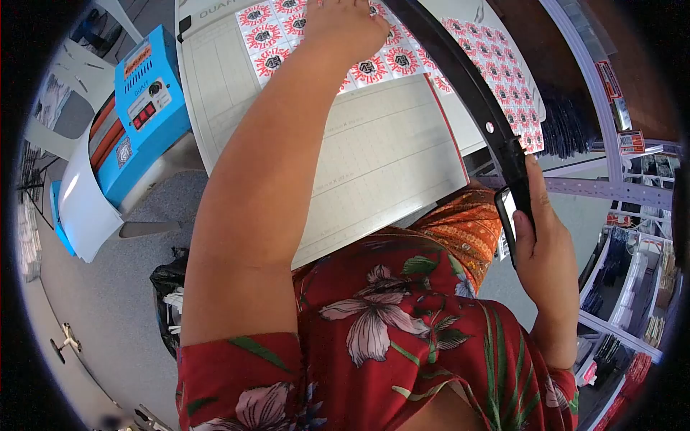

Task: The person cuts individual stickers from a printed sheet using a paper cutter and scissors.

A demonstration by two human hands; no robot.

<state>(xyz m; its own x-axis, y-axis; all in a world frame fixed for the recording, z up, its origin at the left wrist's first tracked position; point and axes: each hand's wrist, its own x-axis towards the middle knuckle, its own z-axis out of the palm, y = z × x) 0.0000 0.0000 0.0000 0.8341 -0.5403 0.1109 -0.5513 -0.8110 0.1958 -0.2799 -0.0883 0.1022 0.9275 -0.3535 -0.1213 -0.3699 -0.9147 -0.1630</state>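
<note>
My left hand lies flat on a printed sheet of red-and-black round designs, its fingertips cut off by the top of the view. The sheet rests on the ruled bed of a paper cutter, its right side reaching past the red-edged border. My right hand is wrapped round the handle of the cutter's long black blade arm, which is raised at a slant over the bed's right side. Beyond the arm, more printed sheets with the same designs lie on the white surface.
A blue machine with red switches and a white curved sheet stands at the left on a chair. Below it sits a black plastic bag. Metal shelves with packed goods line the right side.
</note>
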